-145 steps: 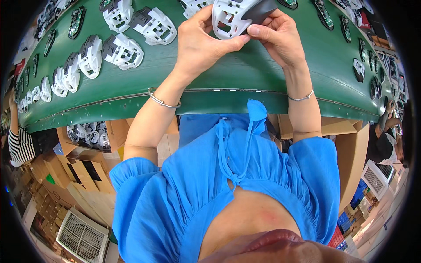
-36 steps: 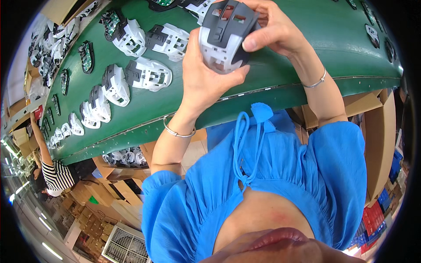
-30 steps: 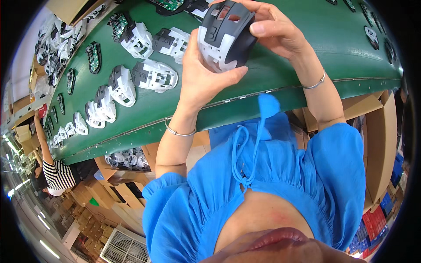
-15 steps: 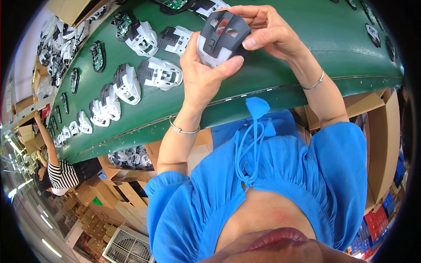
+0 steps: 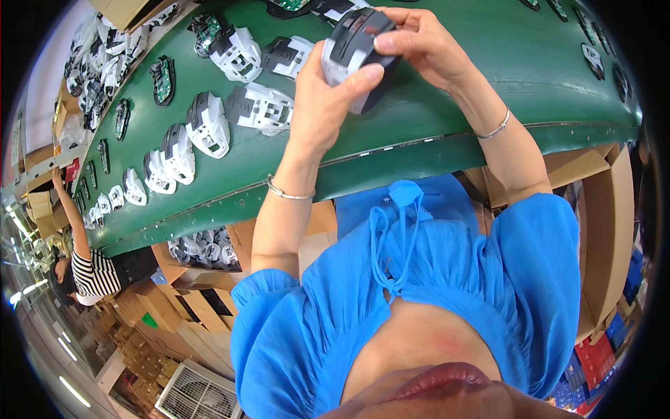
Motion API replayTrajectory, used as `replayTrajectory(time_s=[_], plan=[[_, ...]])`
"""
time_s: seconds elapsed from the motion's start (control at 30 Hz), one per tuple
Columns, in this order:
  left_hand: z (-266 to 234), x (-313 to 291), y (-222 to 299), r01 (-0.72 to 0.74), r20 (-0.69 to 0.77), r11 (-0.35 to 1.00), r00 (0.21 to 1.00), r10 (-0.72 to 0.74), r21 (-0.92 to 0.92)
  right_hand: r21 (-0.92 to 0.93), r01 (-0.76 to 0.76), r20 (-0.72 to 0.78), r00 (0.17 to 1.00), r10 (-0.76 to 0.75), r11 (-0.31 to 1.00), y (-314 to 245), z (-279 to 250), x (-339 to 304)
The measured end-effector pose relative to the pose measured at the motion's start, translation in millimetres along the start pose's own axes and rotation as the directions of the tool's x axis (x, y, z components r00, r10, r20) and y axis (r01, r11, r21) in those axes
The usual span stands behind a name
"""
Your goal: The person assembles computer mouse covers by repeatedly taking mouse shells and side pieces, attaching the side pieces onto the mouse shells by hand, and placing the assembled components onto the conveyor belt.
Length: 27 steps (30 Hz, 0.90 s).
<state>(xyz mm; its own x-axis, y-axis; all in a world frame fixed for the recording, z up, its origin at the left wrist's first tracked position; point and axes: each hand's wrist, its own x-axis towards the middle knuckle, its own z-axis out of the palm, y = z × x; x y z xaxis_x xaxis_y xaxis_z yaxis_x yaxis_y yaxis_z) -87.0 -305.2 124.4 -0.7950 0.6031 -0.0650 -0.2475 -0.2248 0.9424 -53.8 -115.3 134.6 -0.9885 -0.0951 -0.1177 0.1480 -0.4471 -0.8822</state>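
Up over the green work belt [image 5: 447, 105], both my hands hold a computer mouse [image 5: 346, 49] with a grey and white casing. My left hand [image 5: 322, 98] wraps its near left side, thumb along the lower edge. Fingers of my right hand [image 5: 427, 49] grip the far right end, and the thumb presses on the grey top. The mouse is slightly blurred, and its underside is hidden. Just left of my left hand lie grey and white mouse shells, the closest being one shell [image 5: 262, 108] on the belt.
More shells [image 5: 208, 126] run in a row down the left. Beyond them lie mouse bases with green circuit boards [image 5: 162, 80]. Several dark parts [image 5: 593, 61] lie at the far right. A person in a striped top [image 5: 96, 276] reaches in at left. Cardboard boxes [image 5: 607, 230] stand under the belt.
The mouse has turned in my hands and tilted. My right thumb has moved from its right side onto its top, over the openings seen before. The whole view has shifted slightly.
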Motion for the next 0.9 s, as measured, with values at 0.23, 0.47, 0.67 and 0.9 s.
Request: replayTrajectory(time_s=[0.23, 0.47, 0.67, 0.9], plan=[[-5.6, 4.3, 12.8, -0.003, -0.021, 0.989, 1.000, 0.000, -0.150, 0.265, 0.207, -0.176, 0.971, -0.164, 0.942, -27.3, -11.3, 5.1], [-12.0, -10.4, 13.0, 0.422, 0.458, 0.626, 0.882, -0.115, -0.655, -0.689, 0.679, 0.651, 0.424, -0.630, -0.255, -2.1, 34.5, -12.1], [-23.1, -8.0, 9.0, 0.273, 0.161, 0.733, 0.962, -0.222, -0.622, -0.579, 0.815, 0.713, 0.500, -0.492, -0.011, -9.1, 54.1, -14.7], [-14.0, -4.8, 4.3, 0.198, 0.180, 0.896, 0.974, -0.135, -0.397, -0.906, 0.408, 0.337, 0.526, -0.781, -0.116, -84.4, 42.4, 122.0]])
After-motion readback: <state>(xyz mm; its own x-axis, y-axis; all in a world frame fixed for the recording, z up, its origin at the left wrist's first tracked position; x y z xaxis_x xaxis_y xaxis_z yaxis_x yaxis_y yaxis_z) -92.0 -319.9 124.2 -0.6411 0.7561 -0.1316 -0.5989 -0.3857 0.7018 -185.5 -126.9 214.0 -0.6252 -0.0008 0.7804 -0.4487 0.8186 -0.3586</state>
